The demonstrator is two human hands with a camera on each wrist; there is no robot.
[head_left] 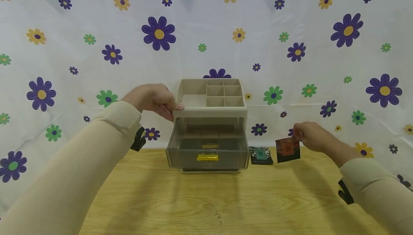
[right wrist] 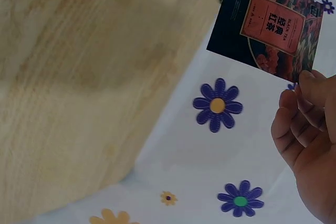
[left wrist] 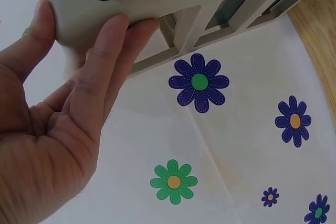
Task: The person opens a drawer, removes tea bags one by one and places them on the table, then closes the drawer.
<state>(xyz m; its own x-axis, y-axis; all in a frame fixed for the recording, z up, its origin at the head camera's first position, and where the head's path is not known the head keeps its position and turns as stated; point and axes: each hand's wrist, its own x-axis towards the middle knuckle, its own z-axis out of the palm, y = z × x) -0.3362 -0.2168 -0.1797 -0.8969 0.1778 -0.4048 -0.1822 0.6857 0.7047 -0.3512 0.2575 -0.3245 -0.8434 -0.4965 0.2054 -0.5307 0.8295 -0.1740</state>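
A beige organizer stands at the table's back, its upper clear drawer with a yellow handle pulled out. The left hand grips the organizer's top left corner, thumb on the rim; in the left wrist view the fingers of this hand lie along the beige frame. Between thumb and fingertips the right hand pinches a corner of a red and black tea packet, held up right of the organizer. The right wrist view shows the packet labelled "BLACK TEA" and the hand.
A green and black packet lies on the wooden table, close to the organizer's right side. Compartments divide the right part of the organizer's top. Behind hangs a white cloth with flower prints.
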